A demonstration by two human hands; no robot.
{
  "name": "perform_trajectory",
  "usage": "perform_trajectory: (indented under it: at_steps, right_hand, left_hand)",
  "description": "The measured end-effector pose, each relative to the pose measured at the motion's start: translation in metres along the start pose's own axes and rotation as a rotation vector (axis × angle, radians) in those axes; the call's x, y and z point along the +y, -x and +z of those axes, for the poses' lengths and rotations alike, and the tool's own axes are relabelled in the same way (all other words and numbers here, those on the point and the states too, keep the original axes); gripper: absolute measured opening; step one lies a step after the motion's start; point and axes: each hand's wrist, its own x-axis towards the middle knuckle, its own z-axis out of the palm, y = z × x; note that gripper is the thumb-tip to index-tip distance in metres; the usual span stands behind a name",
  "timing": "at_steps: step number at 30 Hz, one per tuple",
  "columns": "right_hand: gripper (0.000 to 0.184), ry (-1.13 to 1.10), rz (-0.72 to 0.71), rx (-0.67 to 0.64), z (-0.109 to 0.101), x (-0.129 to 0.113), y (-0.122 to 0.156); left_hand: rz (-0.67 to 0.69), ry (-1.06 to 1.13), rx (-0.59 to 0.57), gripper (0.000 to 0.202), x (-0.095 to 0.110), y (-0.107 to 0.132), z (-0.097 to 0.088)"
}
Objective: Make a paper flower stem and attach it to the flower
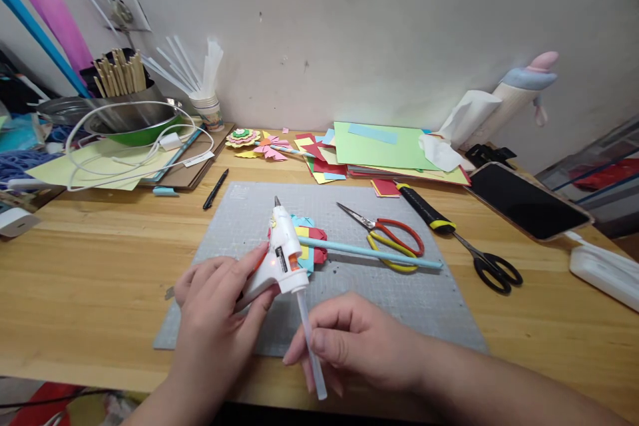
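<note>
My left hand (pixel 222 313) is wrapped round the handle of a white hot glue gun (pixel 284 249), its nozzle pointing away from me. A small orange light glows on the gun's side. From the gun's rear end sticks a translucent glue stick (pixel 315 373), which my right hand (pixel 354 339) pinches between thumb and fingers. Behind the gun, and partly hidden by it, lies a paper flower (pixel 319 254) in blue, red and yellow. Its light blue paper stem (pixel 372 251) runs to the right across scissors with red and yellow handles (pixel 397 236).
Beneath these lies a grey cutting mat (pixel 239 213). Black-handled scissors (pixel 494 269) in a cover and a phone (pixel 532 200) are at the right. Coloured paper (pixel 384 146) and finished paper flowers (pixel 242 138) line the wall. A black pen (pixel 215 189) lies at the left.
</note>
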Motion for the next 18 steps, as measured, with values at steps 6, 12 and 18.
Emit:
perform_trajectory:
  at_steps: [6, 12, 18]
  right_hand:
    - [0.044, -0.062, 0.077, 0.058, -0.0045, -0.0056, -0.0014]
    - [0.044, -0.131, 0.068, 0.036, -0.0051, -0.0038, -0.0045]
    - [0.042, -0.115, 0.046, 0.009, -0.0072, 0.0007, -0.0041]
  left_hand:
    - [0.051, -0.007, 0.056, 0.043, 0.0024, 0.0011, 0.0010]
    - [0.072, 0.009, 0.068, 0.044, 0.0025, 0.0029, 0.0013]
    - [-0.004, 0.030, 0.047, 0.044, 0.0022, 0.0067, 0.0036]
